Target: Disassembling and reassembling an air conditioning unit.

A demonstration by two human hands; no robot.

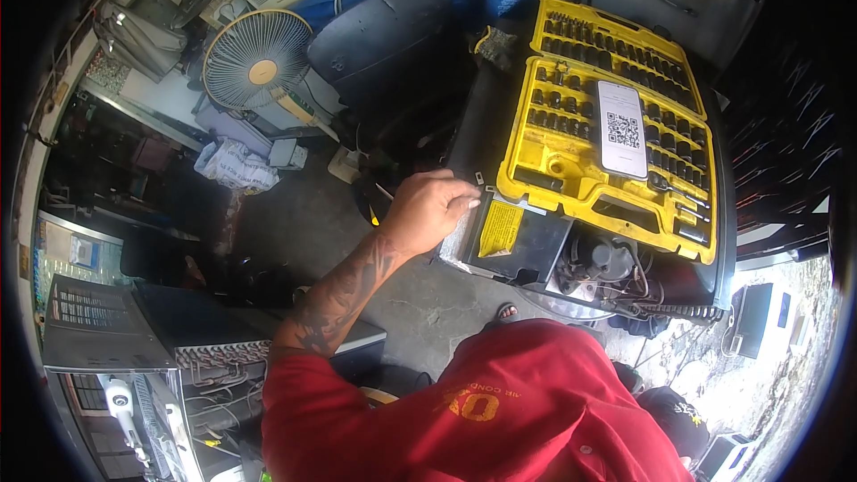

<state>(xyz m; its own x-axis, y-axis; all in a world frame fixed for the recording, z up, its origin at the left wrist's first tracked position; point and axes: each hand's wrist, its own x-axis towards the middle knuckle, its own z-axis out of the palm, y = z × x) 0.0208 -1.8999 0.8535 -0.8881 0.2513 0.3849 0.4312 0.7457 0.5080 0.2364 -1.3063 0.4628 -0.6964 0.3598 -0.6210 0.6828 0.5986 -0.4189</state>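
My left hand [430, 211] is out beside the yellow socket set case [527, 174], at the edge of the dark surface the case lies on. Its fingers are curled together, thumb toward the case, and whatever they may hold is too small to make out. Just past the fingertips lie two small metal pieces [479, 178]. The open case carries rows of dark sockets [561, 105] and a ratchet [677, 187]. Across its middle lies a phone [622, 156] with a square code on its screen. My right hand is out of view.
Below the case is a machine with a compressor [614, 259] and tubing. A yellow fan [261, 71] stands at the far left near a white sack [237, 166]. An appliance with metal fins [223, 353] sits at the near left. A grey cabinet [674, 0] is behind the case.
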